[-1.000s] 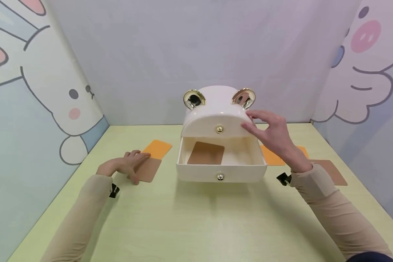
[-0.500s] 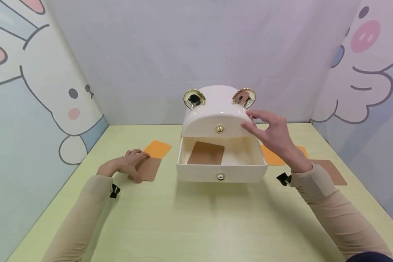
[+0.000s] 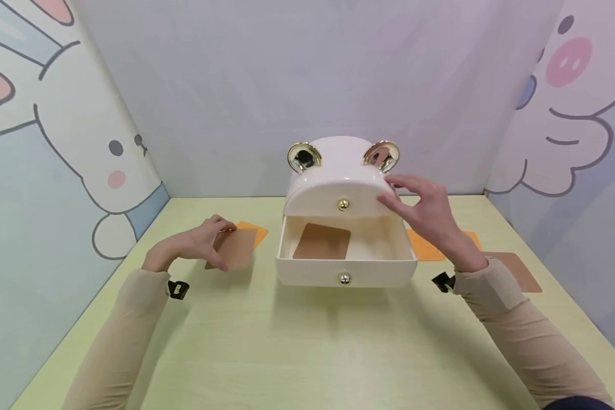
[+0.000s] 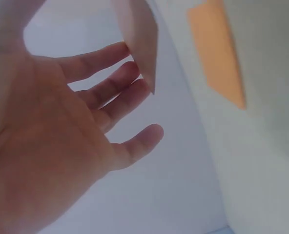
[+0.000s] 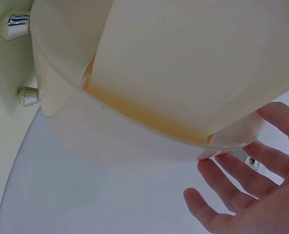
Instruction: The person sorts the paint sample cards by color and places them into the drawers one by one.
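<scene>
My left hand (image 3: 200, 240) pinches a brown card (image 3: 237, 249) between thumb and fingers. The card is raised and tilted above the table, partly over an orange card (image 3: 259, 232) lying behind it. In the left wrist view the fingertips touch the brown card's edge (image 4: 139, 34). A white drawer box (image 3: 312, 199) with gold-rimmed ears stands in the middle, its lower drawer (image 3: 307, 271) pulled out. Another brown card (image 3: 324, 242) lies in that drawer. My right hand (image 3: 430, 208) holds the box's upper right edge, thumb at the front and fingers on the curved top.
Right of the box, orange cards (image 3: 425, 245) and a brown card (image 3: 515, 270) lie on the light green table (image 3: 328, 353), partly behind my right arm. Walls with cartoon animals (image 3: 107, 159) enclose the back and sides. The upper drawer (image 3: 318, 199) is closed.
The left hand has taken hold of the brown card and raised it off the table, tilting it and covering part of the orange card. The right hand stays at the box.
</scene>
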A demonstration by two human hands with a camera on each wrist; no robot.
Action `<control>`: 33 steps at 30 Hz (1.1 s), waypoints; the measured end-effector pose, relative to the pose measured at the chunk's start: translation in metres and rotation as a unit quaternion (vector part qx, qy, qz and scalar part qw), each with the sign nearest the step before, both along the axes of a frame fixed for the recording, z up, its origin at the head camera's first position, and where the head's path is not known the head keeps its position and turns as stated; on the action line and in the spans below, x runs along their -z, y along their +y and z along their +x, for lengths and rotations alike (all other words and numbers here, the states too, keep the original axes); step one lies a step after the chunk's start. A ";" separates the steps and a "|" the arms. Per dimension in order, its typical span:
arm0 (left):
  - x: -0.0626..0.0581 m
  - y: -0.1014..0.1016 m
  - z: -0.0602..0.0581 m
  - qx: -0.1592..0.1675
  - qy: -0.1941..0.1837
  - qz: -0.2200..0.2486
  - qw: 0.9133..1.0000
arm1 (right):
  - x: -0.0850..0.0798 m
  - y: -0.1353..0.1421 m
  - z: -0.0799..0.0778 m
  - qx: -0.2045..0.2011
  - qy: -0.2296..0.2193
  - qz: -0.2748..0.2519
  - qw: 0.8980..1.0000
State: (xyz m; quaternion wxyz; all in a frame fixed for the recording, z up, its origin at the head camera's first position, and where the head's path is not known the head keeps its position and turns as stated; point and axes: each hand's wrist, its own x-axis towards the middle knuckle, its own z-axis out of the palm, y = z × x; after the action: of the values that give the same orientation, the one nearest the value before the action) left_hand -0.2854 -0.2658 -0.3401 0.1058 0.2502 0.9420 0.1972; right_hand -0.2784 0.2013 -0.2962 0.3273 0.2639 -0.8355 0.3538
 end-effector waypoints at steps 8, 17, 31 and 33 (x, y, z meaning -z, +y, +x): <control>-0.034 0.027 0.011 0.019 0.027 0.011 0.999 | 0.001 0.001 0.000 0.004 -0.002 0.002 1.000; -0.063 0.050 0.022 0.066 0.052 0.025 0.996 | 0.002 0.001 0.001 0.011 -0.012 0.006 1.000; -0.090 0.088 0.044 0.105 0.100 0.031 0.989 | 0.001 0.001 0.000 0.007 -0.011 0.000 1.000; -0.092 0.093 0.046 0.108 0.110 0.032 0.988 | 0.001 0.000 0.000 0.006 -0.008 0.000 1.000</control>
State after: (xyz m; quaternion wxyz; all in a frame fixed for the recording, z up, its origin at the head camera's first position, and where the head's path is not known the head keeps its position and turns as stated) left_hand -0.2393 -0.1725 -0.2479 0.0145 0.3740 0.9085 0.1858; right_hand -0.2781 0.2018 -0.2968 0.3230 0.2562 -0.8394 0.3542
